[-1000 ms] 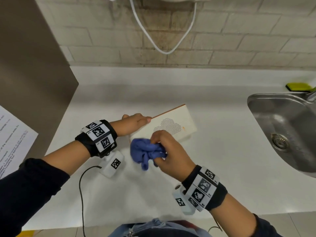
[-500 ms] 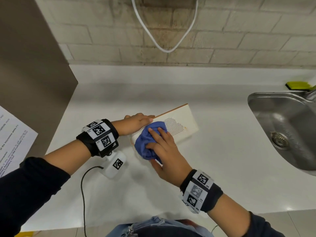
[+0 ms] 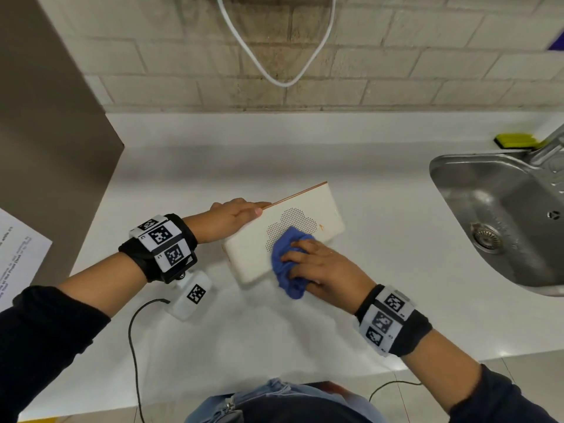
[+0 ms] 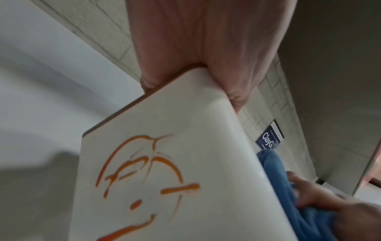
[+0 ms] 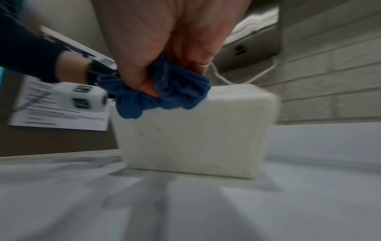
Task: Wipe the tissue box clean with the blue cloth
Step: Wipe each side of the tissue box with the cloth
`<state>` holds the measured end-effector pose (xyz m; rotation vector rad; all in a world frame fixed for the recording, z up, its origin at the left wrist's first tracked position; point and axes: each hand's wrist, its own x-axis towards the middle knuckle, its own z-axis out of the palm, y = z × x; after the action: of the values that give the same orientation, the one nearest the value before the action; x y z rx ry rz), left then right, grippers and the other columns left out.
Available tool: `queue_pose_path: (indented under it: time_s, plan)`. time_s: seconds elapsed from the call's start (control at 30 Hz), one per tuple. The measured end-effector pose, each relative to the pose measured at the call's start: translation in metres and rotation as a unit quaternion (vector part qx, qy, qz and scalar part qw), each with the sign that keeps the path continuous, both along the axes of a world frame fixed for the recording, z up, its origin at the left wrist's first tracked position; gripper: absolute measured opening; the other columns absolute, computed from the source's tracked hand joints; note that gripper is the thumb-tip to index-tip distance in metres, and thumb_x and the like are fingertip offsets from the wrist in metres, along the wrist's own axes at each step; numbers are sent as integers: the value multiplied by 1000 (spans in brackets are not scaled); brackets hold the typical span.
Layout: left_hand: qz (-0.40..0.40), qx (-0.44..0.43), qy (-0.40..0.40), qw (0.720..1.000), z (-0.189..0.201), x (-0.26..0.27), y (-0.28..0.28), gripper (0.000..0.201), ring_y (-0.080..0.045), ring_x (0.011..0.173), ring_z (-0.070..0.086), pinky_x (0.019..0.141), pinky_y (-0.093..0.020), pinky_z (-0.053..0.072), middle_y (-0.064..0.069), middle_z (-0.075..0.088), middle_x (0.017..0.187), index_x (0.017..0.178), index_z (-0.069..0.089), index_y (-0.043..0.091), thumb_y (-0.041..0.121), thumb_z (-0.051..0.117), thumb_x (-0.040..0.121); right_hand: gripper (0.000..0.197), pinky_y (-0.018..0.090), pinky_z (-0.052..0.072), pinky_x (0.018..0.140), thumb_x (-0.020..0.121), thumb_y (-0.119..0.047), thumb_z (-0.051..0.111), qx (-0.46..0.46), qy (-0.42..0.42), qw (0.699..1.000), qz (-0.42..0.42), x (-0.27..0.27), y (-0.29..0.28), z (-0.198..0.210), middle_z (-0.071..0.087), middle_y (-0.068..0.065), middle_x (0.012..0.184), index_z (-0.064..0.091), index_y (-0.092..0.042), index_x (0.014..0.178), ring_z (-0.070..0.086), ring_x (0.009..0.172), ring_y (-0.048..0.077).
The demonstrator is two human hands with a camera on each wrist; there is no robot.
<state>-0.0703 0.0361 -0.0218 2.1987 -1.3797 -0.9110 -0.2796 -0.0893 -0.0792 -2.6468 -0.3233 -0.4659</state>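
A cream tissue box [image 3: 259, 248] with a dotted cloud pattern lies on the white counter [image 3: 381, 285], one long edge lined in orange. My left hand [image 3: 235, 215] grips its far left corner, thumb on the top face. My right hand [image 3: 317, 267] holds the bunched blue cloth [image 3: 288, 264] and presses it on the box's near right part. The left wrist view shows orange smears on one face of the tissue box [image 4: 164, 179], with the blue cloth [image 4: 288, 195] behind it. In the right wrist view the blue cloth [image 5: 164, 91] sits on the box's [image 5: 195, 133] top edge.
A steel sink [image 3: 503, 215] lies to the right, a yellow sponge [image 3: 515, 140] behind it. A brown panel [image 3: 45, 148] stands at the left with a printed sheet [image 3: 18, 264]. A white cable [image 3: 274, 56] hangs on the brick wall.
My right hand brought the cloth down onto the box's left part, then slid it to the right and toward the near edge. My left hand keeps hold of the box's corner.
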Motion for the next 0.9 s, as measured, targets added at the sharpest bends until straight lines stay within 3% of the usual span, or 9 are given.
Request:
queue_pose_path:
  time_s: [0.13,0.2,0.27,0.4,0.5,0.57,0.67,0.77,0.9]
  plan:
    - [-24,-1,3,1000,2,-3,-1,38,-10,110,37,112,-45,16,28,44,93,133,34,45,35,22,99,17,23,44,90,77,-5,63,134,-35,978,-155,-21,-37,1,62,5,112,59,-17,88,52,112,12]
    - [-35,-4,4,999,1,-5,0,39,-9,114,36,112,-48,15,28,47,95,133,33,46,41,22,96,21,10,40,91,78,-3,61,252,-47,929,-265,-20,-44,1,54,-4,122,61,-17,93,52,114,6]
    - [-40,-2,2,999,0,-6,0,46,-9,117,36,112,-50,14,23,52,100,134,32,46,48,20,90,27,3,35,91,79,5,59,321,-41,885,-335,-9,-47,3,48,-8,129,63,-12,99,51,115,10]
    - [-27,-1,-9,1000,1,-4,-1,46,-12,118,37,112,-46,15,15,53,105,134,33,44,47,19,90,35,7,26,103,80,6,54,271,-16,923,-272,14,-37,10,42,3,142,60,-15,107,30,135,15]
    - [1,0,-6,1000,-3,-5,0,55,-16,121,38,112,-43,15,4,52,111,134,34,43,51,18,82,34,33,28,110,79,2,51,200,2,962,-188,13,-16,6,43,5,142,60,-16,106,25,137,23]
    - [28,1,0,1000,-7,-6,-1,52,-19,125,38,114,-44,14,-1,50,115,134,35,42,52,23,84,30,42,24,112,77,-1,52,174,6,981,-89,12,10,2,51,5,134,59,-18,100,29,134,22]
    - [21,1,4,1000,-5,-7,-2,39,-21,125,39,114,-45,15,1,47,113,135,35,38,38,26,97,31,45,21,111,74,6,62,109,60,992,7,24,48,2,56,10,132,64,-11,99,33,133,32]
    - [-7,2,0,1000,0,-7,-2,46,-18,118,43,111,-42,17,4,51,109,134,34,41,46,21,90,26,42,21,108,72,5,67,51,65,995,60,38,53,11,59,11,128,67,-7,95,38,128,34]
    - [-16,-8,-40,999,0,-6,-2,54,-17,119,41,106,-38,16,-3,55,113,132,31,46,49,15,81,24,41,33,104,71,7,69,60,48,997,27,32,9,16,62,14,121,66,-7,91,48,119,31]
